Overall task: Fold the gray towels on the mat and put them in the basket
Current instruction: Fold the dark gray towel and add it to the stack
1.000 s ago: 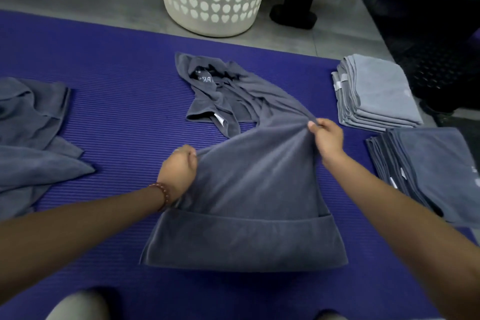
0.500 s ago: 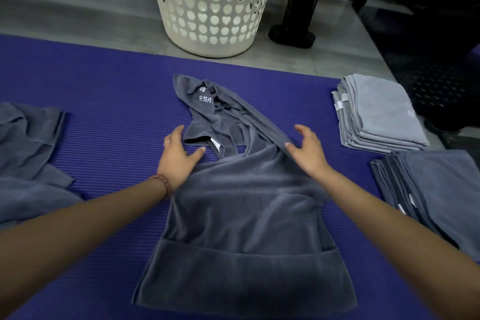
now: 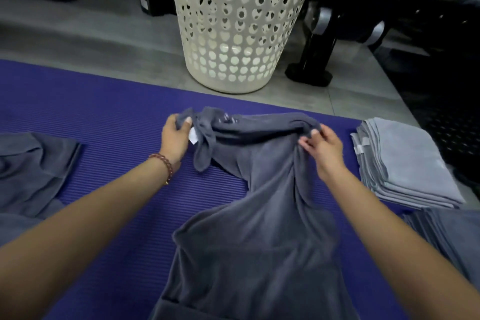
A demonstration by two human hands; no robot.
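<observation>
Head cam: left hand (image 3: 175, 138) and right hand (image 3: 323, 149) fingers (image 3: 306, 141) pinch gray towel (image 3: 259, 228) edge nearest basket (image 3: 241, 34), straightening step; I'd lay it flat next.

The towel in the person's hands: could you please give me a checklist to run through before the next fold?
1. Left hand grips the towel at its far left end: ok.
2. Right hand pinches the far right end: ok.
3. Far edge straight between the hands: not ok, bunched and twisted.
4. Near edge flat on the mat: cannot tell, it runs out of frame.
5. Folded stack apart from the towel: ok.
6. Basket upright beyond the mat: ok.
</observation>
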